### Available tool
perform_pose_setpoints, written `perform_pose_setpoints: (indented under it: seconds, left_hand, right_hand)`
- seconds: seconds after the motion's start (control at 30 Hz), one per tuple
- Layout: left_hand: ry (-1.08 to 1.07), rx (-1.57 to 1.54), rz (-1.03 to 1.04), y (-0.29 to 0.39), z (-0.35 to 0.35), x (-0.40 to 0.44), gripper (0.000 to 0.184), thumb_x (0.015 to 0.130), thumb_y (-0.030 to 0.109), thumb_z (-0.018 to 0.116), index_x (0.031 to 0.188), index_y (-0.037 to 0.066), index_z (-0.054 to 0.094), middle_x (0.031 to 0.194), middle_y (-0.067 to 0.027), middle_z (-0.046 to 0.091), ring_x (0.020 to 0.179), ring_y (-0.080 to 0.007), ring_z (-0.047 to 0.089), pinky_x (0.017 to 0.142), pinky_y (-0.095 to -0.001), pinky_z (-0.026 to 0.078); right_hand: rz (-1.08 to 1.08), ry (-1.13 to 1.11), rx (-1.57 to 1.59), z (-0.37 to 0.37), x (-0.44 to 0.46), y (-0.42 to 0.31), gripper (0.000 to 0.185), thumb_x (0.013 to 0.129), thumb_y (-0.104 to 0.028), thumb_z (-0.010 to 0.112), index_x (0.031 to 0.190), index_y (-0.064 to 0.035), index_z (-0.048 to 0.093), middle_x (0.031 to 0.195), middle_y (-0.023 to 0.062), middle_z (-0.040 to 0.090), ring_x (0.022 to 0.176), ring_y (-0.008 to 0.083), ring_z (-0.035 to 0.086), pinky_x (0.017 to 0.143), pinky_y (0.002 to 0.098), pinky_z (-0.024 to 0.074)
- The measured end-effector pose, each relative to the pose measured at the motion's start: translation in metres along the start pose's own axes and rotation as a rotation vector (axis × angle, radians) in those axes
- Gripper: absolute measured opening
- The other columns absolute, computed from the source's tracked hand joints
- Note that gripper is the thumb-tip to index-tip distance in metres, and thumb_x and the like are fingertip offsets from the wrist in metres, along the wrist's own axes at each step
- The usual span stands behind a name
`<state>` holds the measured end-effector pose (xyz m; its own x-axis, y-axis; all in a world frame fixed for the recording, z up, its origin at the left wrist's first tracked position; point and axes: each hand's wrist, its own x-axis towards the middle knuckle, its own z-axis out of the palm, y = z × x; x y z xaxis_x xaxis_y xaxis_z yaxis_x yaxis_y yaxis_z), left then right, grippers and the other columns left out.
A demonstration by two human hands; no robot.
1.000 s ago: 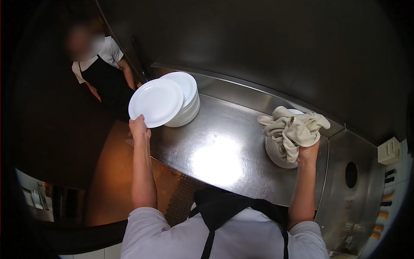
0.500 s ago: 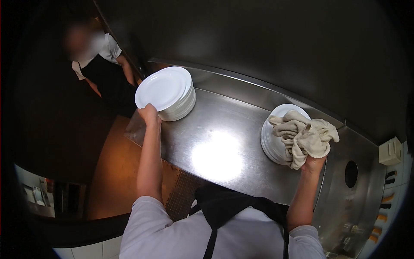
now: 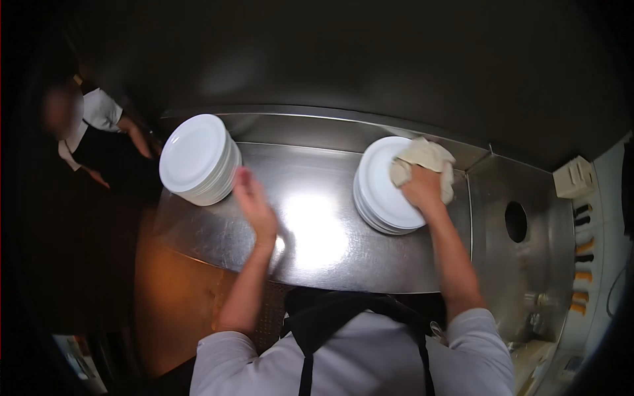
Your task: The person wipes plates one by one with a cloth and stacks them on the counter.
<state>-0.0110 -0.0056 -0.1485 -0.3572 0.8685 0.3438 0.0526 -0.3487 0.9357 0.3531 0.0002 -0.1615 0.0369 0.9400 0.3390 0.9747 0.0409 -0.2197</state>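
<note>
A tall stack of white plates (image 3: pixel 193 156) stands at the left of the steel counter. Just to its right, my left hand (image 3: pixel 254 204) is in the air, a little blurred, with its fingers stretched out and nothing in them. A second, lower stack of white plates (image 3: pixel 382 181) sits on the right part of the counter. My right hand (image 3: pixel 423 189) presses a bunched beige cloth (image 3: pixel 429 157) against the right side of the top plate. Most of that hand's fingertips are hidden by the cloth.
The steel counter (image 3: pixel 290 257) has a raised back ledge. To the right lies a steel section with a round dark hole (image 3: pixel 516 222). A white box (image 3: pixel 573 177) and several knives with yellow or black handles (image 3: pixel 584 276) are beyond it. A co-worker (image 3: pixel 99 145) stands at the left.
My left hand has let go of the plate on the left stack and moved right. My right hand has gone from the right stack's edge onto its top plate with the cloth. The view has shifted.
</note>
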Motion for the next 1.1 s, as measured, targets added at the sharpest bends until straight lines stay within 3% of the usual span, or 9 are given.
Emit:
perform_pose_setpoints:
  seconds: [0.1,0.2,0.3,0.4,0.53,0.67,0.77,0.93,1.1]
  left_hand:
    - [-0.222,-0.072,-0.129,-0.025,0.07,-0.045,0.058,0.106,0.034,0.037,0.151,0.0,0.024,0.15,-0.02,0.034,0.138,-0.0293,0.036,0.112,-0.04,0.031]
    - [-0.347,-0.095,-0.277,-0.03,0.104,-0.052,0.064,0.106,0.046,0.03,0.15,0.0,0.027,0.15,-0.0202,0.036,0.136,-0.0295,0.038,0.11,-0.0404,0.032]
    - [-0.419,-0.072,-0.36,-0.024,0.114,-0.047,0.069,0.105,0.052,0.026,0.15,0.0,0.028,0.149,-0.0211,0.037,0.138,-0.0305,0.036,0.11,-0.0408,0.032]
    - [-0.479,-0.086,-0.425,-0.024,0.114,-0.045,0.076,0.103,0.058,0.019,0.15,0.0,0.027,0.151,-0.0211,0.035,0.141,-0.0315,0.032,0.113,-0.0428,0.029]
    - [-0.684,-0.221,-0.531,-0.029,0.125,-0.053,0.084,0.099,0.064,0.009,0.152,0.0,0.025,0.155,-0.0187,0.031,0.144,-0.0309,0.028,0.117,-0.0435,0.021]
    - [-0.651,-0.429,-0.495,-0.019,0.138,-0.063,0.088,0.097,0.067,0.007,0.151,-0.001,0.026,0.155,-0.0158,0.032,0.144,-0.0259,0.028,0.119,-0.0382,0.018]
    - [-0.592,-0.674,-0.682,-0.014,0.132,-0.062,0.09,0.096,0.068,0.008,0.151,-0.001,0.026,0.155,-0.0159,0.033,0.144,-0.0257,0.028,0.12,-0.0386,0.017]
    - [-0.668,-0.457,-0.535,-0.003,0.129,-0.058,0.092,0.095,0.069,0.008,0.153,-0.002,0.016,0.158,-0.0178,0.024,0.148,-0.0286,0.02,0.12,-0.0426,0.011]
    - [-0.702,-0.35,-0.478,-0.012,0.136,-0.057,0.093,0.095,0.069,0.007,0.153,-0.003,0.016,0.159,-0.0184,0.023,0.148,-0.0285,0.019,0.12,-0.0436,0.01]
  right_hand:
    - [0.099,-0.184,0.169,0.0,0.023,-0.054,0.049,0.078,-0.022,0.064,0.123,-0.0051,0.061,0.127,0.0202,0.059,0.123,0.0375,0.05,0.111,0.0461,0.0323]
    - [-0.226,-0.323,0.237,-0.013,-0.017,-0.049,0.052,0.075,-0.021,0.067,0.125,-0.0059,0.061,0.128,0.0167,0.059,0.126,0.0346,0.049,0.114,0.0492,0.0276]
    - [-0.316,-0.419,0.356,-0.055,-0.068,-0.029,0.054,0.073,-0.02,0.069,0.125,-0.0071,0.062,0.13,0.0137,0.057,0.13,0.0326,0.047,0.115,0.0538,0.0238]
    - [-0.185,-0.429,0.131,-0.065,-0.065,0.016,0.057,0.074,-0.021,0.068,0.129,-0.0082,0.059,0.135,0.0134,0.053,0.134,0.0328,0.042,0.114,0.0574,0.0226]
    - [-0.084,-0.164,0.027,-0.016,-0.006,0.015,0.065,0.075,-0.024,0.067,0.137,-0.0079,0.052,0.142,0.0168,0.045,0.139,0.0336,0.035,0.115,0.0592,0.0194]
    - [-0.141,-0.198,0.195,0.005,0.009,-0.061,0.065,0.08,-0.025,0.062,0.14,-0.0056,0.048,0.146,0.0205,0.042,0.141,0.0339,0.033,0.117,0.054,0.0176]
    - [-0.321,-0.232,0.419,-0.012,-0.028,-0.078,0.063,0.08,-0.022,0.062,0.139,-0.0056,0.05,0.15,0.0185,0.04,0.143,0.0292,0.033,0.118,0.0503,0.0176]
    - [-0.154,-0.579,0.309,-0.071,-0.076,-0.004,0.074,0.072,-0.014,0.069,0.142,-0.0089,0.048,0.151,0.0148,0.041,0.143,0.0262,0.033,0.12,0.0488,0.0179]
    - [-0.134,-0.079,-0.014,-0.027,-0.019,0.023,0.057,0.078,-0.025,0.068,0.13,-0.0061,0.058,0.141,0.0198,0.05,0.137,0.0329,0.042,0.115,0.0516,0.026]
